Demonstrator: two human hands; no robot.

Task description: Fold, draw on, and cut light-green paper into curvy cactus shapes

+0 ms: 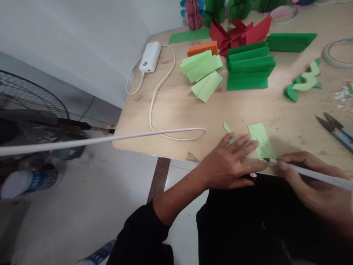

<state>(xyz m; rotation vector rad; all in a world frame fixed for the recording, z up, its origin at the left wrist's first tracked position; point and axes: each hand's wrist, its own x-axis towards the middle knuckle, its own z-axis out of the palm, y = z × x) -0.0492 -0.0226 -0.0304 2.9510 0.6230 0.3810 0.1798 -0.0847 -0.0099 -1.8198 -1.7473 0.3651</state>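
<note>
My left hand (233,162) lies flat with fingers stretched out at the near edge of the wooden table (176,110), pressing down beside a folded light green paper piece (260,141). My right hand (306,173) is closed around a white pen (303,171). The pen's tip touches the lower end of the light green piece, which bears faint curved lines. A small light green scrap (227,128) lies just above my left fingers.
Scissors (335,129) lie at the right. Stacks of folded light green (202,71), dark green (249,66), orange and red (239,31) paper sit further back. A white power bank (150,56) with its cable (165,129) is at the left. A fan (30,106) stands on the floor.
</note>
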